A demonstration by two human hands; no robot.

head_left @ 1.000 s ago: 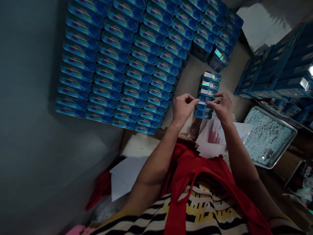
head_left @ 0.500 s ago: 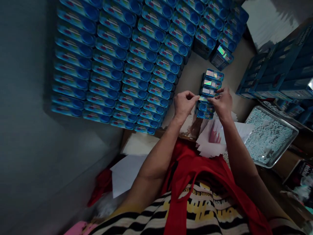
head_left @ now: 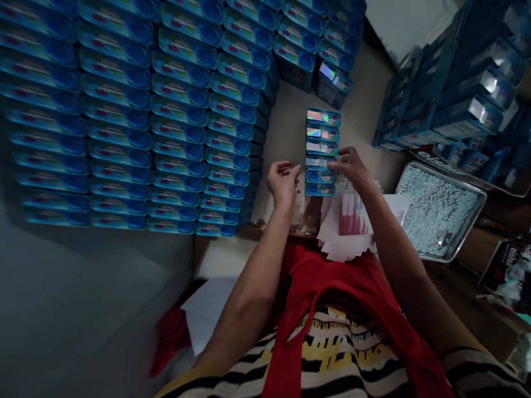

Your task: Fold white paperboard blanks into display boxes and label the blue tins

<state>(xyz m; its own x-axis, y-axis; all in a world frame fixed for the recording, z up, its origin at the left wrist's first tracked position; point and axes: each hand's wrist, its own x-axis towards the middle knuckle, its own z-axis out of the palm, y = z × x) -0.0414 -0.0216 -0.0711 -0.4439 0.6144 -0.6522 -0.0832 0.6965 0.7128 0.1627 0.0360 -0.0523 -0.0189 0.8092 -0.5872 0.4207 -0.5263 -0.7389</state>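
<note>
A short row of small blue boxes [head_left: 321,176] stands on the table in front of me. Shiny label strips lie across the tops of the farther ones; the two nearest show a bare blue circle. My right hand [head_left: 352,167] is at the right end of the fourth box's label strip [head_left: 317,162], fingers stretched and touching it or just over it. Left of the row, my left hand [head_left: 284,181] hovers apart from the boxes, fingers loosely bent and spread, with nothing visible in it.
Many packed rows of blue boxes [head_left: 178,143] fill the left side. One labelled box [head_left: 334,83] stands beyond the short row. Label sheets [head_left: 352,215] lie near my right forearm. Farther right are a clear tray of small pale pieces [head_left: 440,204] and stacked blue cartons [head_left: 452,105].
My left hand has let go of the label strip and drawn away left. The strip now lies on the fourth box, with my right hand still at its end. The view has shifted.
</note>
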